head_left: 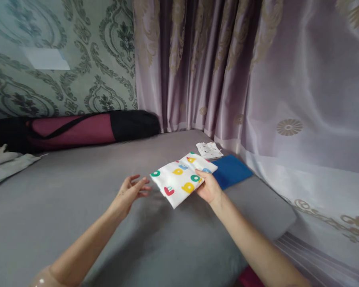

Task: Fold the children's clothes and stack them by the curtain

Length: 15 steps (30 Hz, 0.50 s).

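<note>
A folded white cloth point(183, 174) with red, yellow, green and blue prints hangs above the grey bed, tilted. My right hand point(208, 186) grips its right edge, thumb on top and fingers underneath. Just left of the cloth is my left hand point(133, 191), fingers apart and holding nothing, with a small gap between them. Behind the cloth, a flat blue folded piece point(234, 171) lies on the bed, partly covered from view. Beside it at the back rests a smaller folded white cloth point(208, 150) with tiny dark marks.
The grey sheet point(86, 191) covers the bed. Along the patterned wall lies a long maroon and black bag point(77, 130). Pale crumpled fabric point(8, 165) sits at the left edge. Mauve curtains point(287, 87) hang along the back and right side.
</note>
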### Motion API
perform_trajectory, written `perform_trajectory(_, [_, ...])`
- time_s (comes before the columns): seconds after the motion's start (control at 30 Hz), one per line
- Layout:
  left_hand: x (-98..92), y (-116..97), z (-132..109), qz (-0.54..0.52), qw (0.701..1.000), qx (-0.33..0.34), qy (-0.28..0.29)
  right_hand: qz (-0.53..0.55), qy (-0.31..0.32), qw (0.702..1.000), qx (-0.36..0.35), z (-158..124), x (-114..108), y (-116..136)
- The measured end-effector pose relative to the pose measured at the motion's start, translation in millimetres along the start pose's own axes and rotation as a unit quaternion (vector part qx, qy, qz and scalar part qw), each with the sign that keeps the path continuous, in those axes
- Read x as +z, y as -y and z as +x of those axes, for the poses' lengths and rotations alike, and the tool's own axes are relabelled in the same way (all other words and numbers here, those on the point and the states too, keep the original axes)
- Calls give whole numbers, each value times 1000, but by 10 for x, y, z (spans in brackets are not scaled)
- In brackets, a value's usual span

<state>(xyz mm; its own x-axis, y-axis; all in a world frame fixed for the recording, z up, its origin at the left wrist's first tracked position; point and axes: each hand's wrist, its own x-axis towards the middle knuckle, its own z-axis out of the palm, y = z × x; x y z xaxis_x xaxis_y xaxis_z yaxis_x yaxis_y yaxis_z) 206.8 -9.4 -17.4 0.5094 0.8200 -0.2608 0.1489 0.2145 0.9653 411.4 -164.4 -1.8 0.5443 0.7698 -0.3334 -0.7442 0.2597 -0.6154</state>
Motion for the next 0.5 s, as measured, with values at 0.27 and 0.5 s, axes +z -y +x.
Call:
perform_trajectory(0.27, [-523,423,578,608,758,204,-119,-34,-75,984,-158,632,57,873])
perform_trajectory(0.5, [-477,436,549,651,722,196,-126,-42,-104,964,-242,1463,-78,1409])
